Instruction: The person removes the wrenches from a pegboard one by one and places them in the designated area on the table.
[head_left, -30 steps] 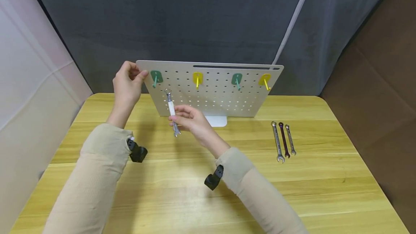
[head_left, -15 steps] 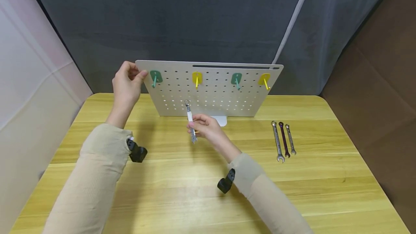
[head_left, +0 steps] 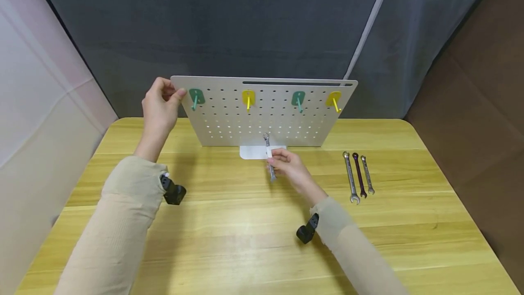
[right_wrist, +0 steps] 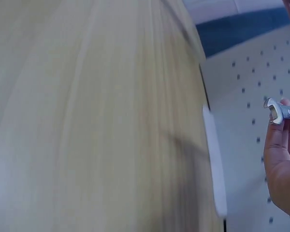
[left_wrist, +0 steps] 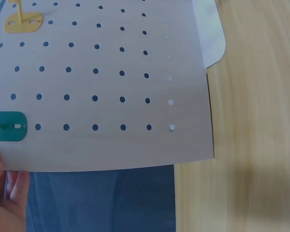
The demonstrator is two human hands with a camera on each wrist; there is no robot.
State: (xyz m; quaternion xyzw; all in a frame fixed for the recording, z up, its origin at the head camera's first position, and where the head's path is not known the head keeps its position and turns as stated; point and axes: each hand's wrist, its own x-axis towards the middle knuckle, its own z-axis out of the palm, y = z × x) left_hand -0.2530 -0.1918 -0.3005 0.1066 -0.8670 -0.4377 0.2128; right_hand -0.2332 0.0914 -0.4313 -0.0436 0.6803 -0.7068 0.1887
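A white pegboard (head_left: pixel 229 124) stands upright on the table. My left hand (head_left: pixel 161 106) pinches its upper left edge between thumb and fingers, beside a green hook (head_left: pixel 197 98). My right hand (head_left: pixel 292 170) holds a silver combination wrench (head_left: pixel 267 140) by its middle, where a white label wraps the shank. The ring end points up toward the board, and the open end (right_wrist: pixel 275 112) shows past the fingers in the right wrist view. Behind the wrench lies the board's white foot (head_left: pixel 249 152). No tool hangs on the hooks.
Along the board's top sit a yellow hook (head_left: pixel 248 98), another green hook (head_left: pixel 298 99) and another yellow hook (head_left: pixel 333 99). At the right of the wooden table (head_left: pixel 229 240) lie a large silver wrench (head_left: pixel 350 179), a dark wrench (head_left: pixel 360 175) and a small silver wrench (head_left: pixel 367 175).
My right hand has carried the wrench rightward and somewhat lower, from below the left green hook to in front of the board's foot. My left hand has stayed at the board's edge.
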